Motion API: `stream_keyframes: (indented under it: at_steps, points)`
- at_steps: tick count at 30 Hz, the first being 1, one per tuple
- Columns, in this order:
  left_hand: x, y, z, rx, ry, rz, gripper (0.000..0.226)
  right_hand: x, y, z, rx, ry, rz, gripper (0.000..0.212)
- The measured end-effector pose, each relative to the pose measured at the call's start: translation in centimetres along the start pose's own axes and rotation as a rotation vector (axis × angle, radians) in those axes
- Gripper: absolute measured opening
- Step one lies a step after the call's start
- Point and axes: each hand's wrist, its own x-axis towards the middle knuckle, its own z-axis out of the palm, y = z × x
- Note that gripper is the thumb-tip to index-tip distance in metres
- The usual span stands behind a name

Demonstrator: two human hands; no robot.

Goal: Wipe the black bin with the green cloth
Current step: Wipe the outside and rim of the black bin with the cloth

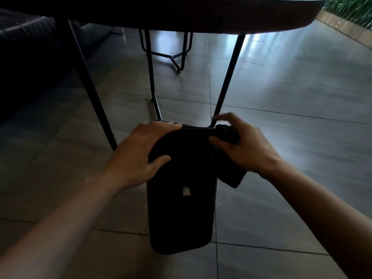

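Note:
The black bin point(181, 218) stands on the tiled floor in the lower middle of the head view, with a small white scrap on its near side. My left hand point(138, 156) grips the bin's top left edge, fingers over the far rim and thumb on the near face. My right hand point(241, 146) presses the bunched green cloth point(227, 132) against the bin's top right corner. The cloth looks almost black in the dim light, and one end point(234, 177) hangs below my right wrist.
A dark table point(201, 15) overhangs the scene, and its thin black legs point(227, 77) come down just beyond the bin. A dark sofa point(26, 47) fills the left. Open grey tiles spread to the right, with green plants point(350, 9) at the far right.

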Motion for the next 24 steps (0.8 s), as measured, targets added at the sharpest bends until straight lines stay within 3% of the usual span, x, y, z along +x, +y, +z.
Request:
stream_keyframes:
  at_steps: [3, 6, 10, 14, 18, 21, 24]
  points:
    - [0.0, -1.1, 0.0, -0.014, 0.043, -0.062, 0.072, -1.7, -0.4, 2.4, 0.263, 0.206, -0.223, 0.051]
    - [0.3, -1.7, 0.0, -0.031, 0.043, -0.09, 0.07, -2.9, -0.5, 6.8, 0.225, 0.296, -0.419, 0.054]
    - [0.6, -2.3, -0.1, -0.06, 0.058, -0.123, 0.068, -5.4, 1.5, 13.3, -0.318, 0.103, -0.687, 0.054]
    - [0.5, -3.7, -0.6, -0.102, 0.055, -0.16, 0.07, -8.7, 4.5, 17.0, -0.367, -0.044, -0.851, 0.061]
    - [0.3, -3.6, -0.6, -0.123, 0.034, -0.143, 0.071, -10.3, 6.9, 18.2, -0.588, -0.051, -1.087, 0.03]
    - [0.4, -3.6, -0.6, -0.138, 0.032, -0.13, 0.068, -8.0, 6.0, 16.3, -0.558, 0.018, -1.065, 0.029]
    - [0.5, -3.5, -0.7, -0.147, 0.032, -0.122, 0.066, -4.0, 3.5, 13.7, -0.4, 0.212, -0.842, 0.04]
